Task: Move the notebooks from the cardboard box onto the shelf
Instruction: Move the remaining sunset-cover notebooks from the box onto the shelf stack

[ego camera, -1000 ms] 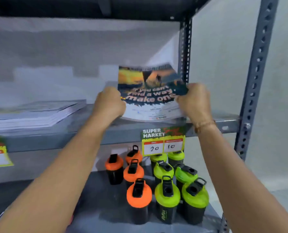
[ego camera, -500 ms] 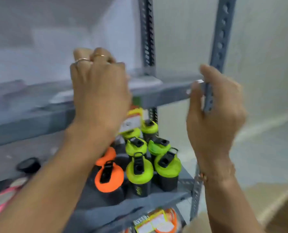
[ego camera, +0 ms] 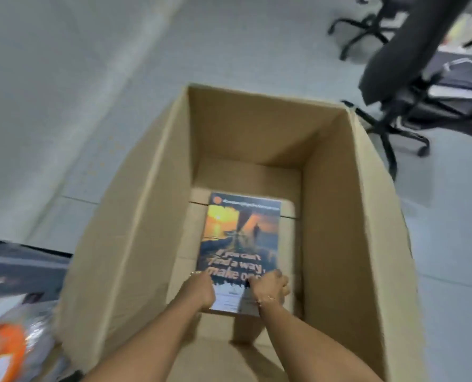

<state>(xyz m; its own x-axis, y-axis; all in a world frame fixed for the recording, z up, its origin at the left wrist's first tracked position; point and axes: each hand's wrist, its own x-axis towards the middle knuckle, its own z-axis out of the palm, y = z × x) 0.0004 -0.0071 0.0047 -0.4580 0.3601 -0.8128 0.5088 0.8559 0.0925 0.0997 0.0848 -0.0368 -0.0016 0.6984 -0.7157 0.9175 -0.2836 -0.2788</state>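
Notebook with a sunset cover [ego camera: 241,244] lies flat on the brown cardboard box [ego camera: 135,216] floor, long axis running away from the person; left hand [ego camera: 197,289] and right hand [ego camera: 270,289], equally near, pinch its near edge with closed fingers.

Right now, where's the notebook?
Head view, centre-low: the notebook lies flat on the floor of the open cardboard box, cover up. The left hand and right hand are at its near edge.
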